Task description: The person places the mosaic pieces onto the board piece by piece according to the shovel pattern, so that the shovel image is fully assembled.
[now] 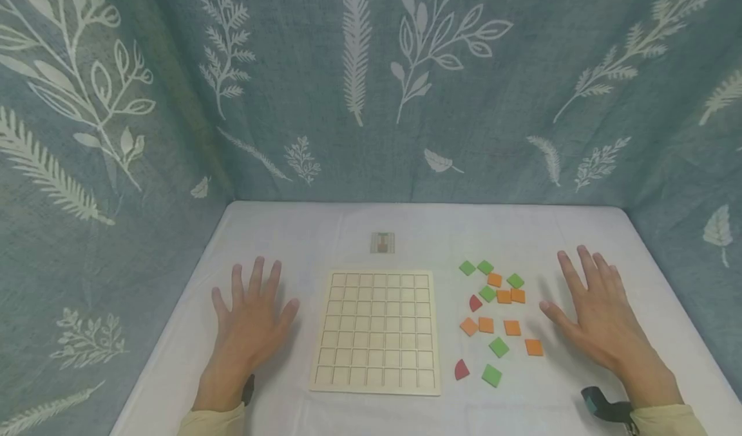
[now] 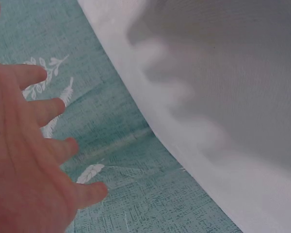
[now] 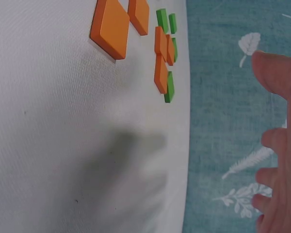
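Note:
My left hand (image 1: 252,323) is held over the white table left of a pale wooden grid board (image 1: 377,333), fingers spread and nothing in them. On the other side, my right hand (image 1: 603,320) hovers with spread fingers to the right of a loose scatter of small tiles. Among these are orange squares (image 1: 512,328), green squares (image 1: 498,347) and two red quarter-round pieces (image 1: 461,369). The board's square cells hold no tiles. In the right wrist view, an orange tile (image 3: 111,29) lies flat on the cloth, apart from the right hand (image 3: 283,160).
A small printed card (image 1: 382,243) lies behind the board. White cloth covers the table (image 1: 278,223). Blue-green curtains (image 1: 371,152) with white leaf prints hang close behind and along both sides. Dark straps with devices (image 1: 605,407) sit at the wrists.

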A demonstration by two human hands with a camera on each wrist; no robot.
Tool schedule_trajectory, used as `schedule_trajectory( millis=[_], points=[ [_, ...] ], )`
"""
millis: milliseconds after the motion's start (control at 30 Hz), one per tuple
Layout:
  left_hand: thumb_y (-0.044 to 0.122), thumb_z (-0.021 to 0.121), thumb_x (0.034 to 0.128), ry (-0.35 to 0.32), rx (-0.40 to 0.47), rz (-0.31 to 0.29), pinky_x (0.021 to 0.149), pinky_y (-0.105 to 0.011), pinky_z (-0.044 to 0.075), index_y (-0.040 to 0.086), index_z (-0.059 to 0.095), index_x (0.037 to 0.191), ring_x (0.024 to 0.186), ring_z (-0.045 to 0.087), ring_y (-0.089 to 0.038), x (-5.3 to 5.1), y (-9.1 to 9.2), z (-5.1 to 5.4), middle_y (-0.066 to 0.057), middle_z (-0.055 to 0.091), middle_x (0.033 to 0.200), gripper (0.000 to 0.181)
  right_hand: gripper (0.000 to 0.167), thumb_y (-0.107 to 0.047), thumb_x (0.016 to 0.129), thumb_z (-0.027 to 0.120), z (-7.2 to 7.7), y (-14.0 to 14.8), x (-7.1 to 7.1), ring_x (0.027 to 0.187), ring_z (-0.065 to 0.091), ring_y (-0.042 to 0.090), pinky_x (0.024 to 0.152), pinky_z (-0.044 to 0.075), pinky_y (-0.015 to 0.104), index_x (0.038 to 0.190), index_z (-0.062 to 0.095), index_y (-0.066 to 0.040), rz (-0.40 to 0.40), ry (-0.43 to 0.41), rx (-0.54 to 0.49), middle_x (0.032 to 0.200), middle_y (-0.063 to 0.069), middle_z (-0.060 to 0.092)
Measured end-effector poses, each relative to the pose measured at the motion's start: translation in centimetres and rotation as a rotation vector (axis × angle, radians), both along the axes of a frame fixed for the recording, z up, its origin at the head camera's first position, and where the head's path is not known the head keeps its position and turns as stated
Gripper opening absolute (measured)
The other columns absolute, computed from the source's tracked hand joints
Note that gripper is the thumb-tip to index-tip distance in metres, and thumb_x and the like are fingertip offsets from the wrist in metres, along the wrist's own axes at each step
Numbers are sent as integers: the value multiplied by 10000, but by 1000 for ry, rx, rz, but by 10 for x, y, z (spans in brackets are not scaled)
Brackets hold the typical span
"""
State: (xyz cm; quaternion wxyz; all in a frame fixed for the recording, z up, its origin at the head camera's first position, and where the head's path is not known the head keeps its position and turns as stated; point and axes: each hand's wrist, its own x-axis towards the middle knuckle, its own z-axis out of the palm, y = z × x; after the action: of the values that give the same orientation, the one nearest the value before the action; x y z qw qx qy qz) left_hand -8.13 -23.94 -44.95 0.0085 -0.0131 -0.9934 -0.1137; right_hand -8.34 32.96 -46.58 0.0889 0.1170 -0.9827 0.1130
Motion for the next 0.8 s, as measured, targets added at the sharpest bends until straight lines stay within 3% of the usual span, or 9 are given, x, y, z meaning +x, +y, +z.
schedule_trajectory(
  millis=[400, 567, 700, 733, 800],
  points=[
    [433, 534, 1111, -26, 15, 3, 1203, -921, 36, 46, 277, 1726, 1646, 30, -614, 0, 0, 2, -288, 157, 1803, 771, 964, -481, 1040, 672, 0, -2, -3, 1632, 169, 574, 1395, -72, 570, 1761, 163, -92, 46, 20, -28, 1770, 333, 188],
    [408, 524, 1120, -28, 45, -4, 1242, -880, 73, 42, 247, 1733, 1654, 54, -587, -1, 0, 6, -289, 169, 1800, 765, 951, -388, 1028, 721, 11, -8, -1, 1640, 221, 511, 1361, 134, 688, 1767, 178, -137, 58, -3, -123, 1787, 268, 221],
    [346, 548, 1121, 12, 88, -22, 1276, -818, 172, 13, 278, 1714, 1641, 159, -582, -3, 0, 9, -309, 246, 1771, 732, 923, -318, 1009, 769, 23, -15, 3, 1617, 314, 477, 1297, 276, 729, 1757, 250, -168, 49, -12, -230, 1778, 220, 310],
    [329, 555, 1121, 24, 110, -27, 1283, -799, 193, 9, 293, 1708, 1636, 188, -578, -3, 0, 10, -311, 269, 1763, 718, 912, -310, 1006, 775, 25, -16, 5, 1618, 328, 465, 1309, 278, 706, 1753, 270, -176, 45, -10, -256, 1774, 210, 335],
    [296, 562, 1121, 38, 167, -41, 1296, -764, 220, 5, 319, 1699, 1630, 228, -569, -5, 0, 12, -311, 298, 1753, 692, 908, -290, 984, 809, 29, -18, 8, 1601, 381, 448, 1372, 282, 508, 1742, 319, -199, 42, 13, -305, 1750, 192, 401]
  ],
)
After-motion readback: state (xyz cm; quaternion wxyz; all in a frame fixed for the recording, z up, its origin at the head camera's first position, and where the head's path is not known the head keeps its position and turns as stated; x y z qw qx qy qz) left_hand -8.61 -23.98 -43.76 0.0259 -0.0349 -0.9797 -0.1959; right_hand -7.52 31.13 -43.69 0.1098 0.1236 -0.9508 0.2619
